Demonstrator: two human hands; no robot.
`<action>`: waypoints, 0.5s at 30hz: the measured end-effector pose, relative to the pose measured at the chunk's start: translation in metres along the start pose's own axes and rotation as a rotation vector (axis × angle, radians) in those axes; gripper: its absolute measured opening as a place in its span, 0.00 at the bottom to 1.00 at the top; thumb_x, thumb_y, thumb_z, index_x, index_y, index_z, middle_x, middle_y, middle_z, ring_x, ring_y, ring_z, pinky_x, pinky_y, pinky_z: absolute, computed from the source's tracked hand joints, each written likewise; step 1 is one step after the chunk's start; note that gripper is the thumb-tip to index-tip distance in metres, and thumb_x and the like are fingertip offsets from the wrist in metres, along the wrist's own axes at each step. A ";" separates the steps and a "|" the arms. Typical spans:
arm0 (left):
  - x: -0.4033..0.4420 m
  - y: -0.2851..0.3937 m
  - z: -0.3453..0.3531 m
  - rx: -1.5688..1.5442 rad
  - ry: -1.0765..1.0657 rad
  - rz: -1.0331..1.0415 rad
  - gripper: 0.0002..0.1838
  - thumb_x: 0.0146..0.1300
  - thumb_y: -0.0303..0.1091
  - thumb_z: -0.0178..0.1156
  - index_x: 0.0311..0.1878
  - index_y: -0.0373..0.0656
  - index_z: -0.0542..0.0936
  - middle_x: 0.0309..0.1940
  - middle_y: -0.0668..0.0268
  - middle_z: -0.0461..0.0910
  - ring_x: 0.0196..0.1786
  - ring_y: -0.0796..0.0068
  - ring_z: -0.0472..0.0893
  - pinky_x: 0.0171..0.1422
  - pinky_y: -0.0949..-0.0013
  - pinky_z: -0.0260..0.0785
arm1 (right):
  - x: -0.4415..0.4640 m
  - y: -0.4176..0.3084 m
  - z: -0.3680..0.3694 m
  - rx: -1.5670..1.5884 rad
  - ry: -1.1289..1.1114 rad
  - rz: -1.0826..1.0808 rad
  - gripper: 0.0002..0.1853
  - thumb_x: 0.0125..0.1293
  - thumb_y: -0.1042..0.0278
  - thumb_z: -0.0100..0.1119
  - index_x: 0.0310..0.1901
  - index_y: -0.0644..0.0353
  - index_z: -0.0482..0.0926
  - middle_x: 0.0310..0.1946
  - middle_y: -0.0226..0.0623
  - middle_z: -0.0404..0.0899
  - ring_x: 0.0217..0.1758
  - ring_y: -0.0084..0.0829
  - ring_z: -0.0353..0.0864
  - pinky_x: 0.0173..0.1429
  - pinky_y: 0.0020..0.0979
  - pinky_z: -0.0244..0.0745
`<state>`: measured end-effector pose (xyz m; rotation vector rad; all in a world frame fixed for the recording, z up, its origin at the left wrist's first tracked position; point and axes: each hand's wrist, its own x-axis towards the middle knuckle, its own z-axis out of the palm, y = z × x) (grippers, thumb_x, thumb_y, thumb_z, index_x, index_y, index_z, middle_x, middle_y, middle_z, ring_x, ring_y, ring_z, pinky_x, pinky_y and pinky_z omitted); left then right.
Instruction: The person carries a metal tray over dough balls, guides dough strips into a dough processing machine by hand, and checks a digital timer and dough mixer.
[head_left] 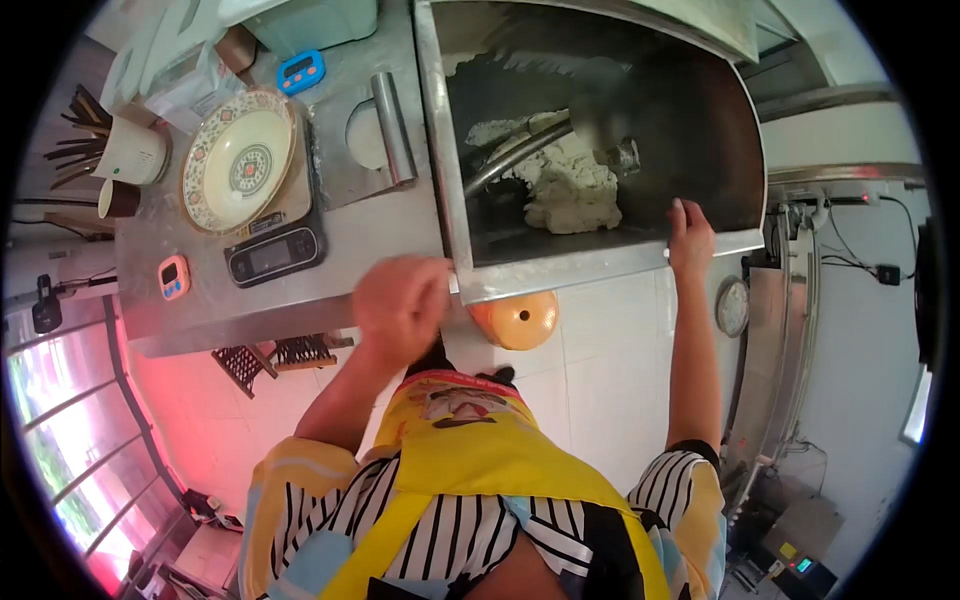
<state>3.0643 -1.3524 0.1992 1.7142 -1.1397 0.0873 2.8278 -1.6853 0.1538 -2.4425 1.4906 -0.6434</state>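
A metal mixing tub (590, 270) holds a rough, crumbly mass of pale dough (575, 190). A curved metal mixing bar (520, 155) crosses the dough, and part of the tub's inside is blurred around it. Above the tub's front rim at the right is my right hand (690, 235), its fingers bent together over the inner side; what they hold, if anything, cannot be made out. My left hand (403, 308) is smeared by motion near the tub's front left corner, beside the counter edge. Its fingers look curled, but their exact state is unclear.
On the metal counter (370, 235) at left are a patterned bowl (248, 165) on a digital scale (275, 257), a blue timer (301, 72), a pink timer (174, 277), a metal cylinder (393, 130) and a utensil holder (135, 150). An orange round stool (522, 318) stands below the tub.
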 end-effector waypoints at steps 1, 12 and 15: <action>-0.002 0.017 0.015 0.031 -0.064 0.071 0.07 0.52 0.26 0.63 0.35 0.43 0.78 0.21 0.63 0.74 0.24 0.61 0.74 0.27 0.64 0.63 | -0.001 0.003 -0.001 0.019 0.025 0.007 0.16 0.66 0.50 0.53 0.41 0.54 0.81 0.28 0.37 0.83 0.32 0.39 0.81 0.38 0.36 0.72; 0.005 0.090 0.216 0.484 -0.490 0.219 0.32 0.52 0.52 0.63 0.56 0.41 0.71 0.41 0.62 0.76 0.49 0.64 0.75 0.51 0.62 0.65 | -0.083 0.045 -0.058 0.815 0.049 -0.043 0.14 0.65 0.65 0.56 0.45 0.67 0.79 0.40 0.38 0.82 0.47 0.27 0.78 0.53 0.28 0.70; -0.010 0.074 0.233 0.577 -0.281 0.340 0.34 0.50 0.54 0.63 0.57 0.43 0.71 0.43 0.62 0.77 0.49 0.62 0.75 0.52 0.60 0.66 | -0.137 0.118 -0.070 0.659 0.029 -0.048 0.13 0.65 0.66 0.56 0.45 0.67 0.79 0.39 0.38 0.82 0.47 0.28 0.78 0.55 0.29 0.70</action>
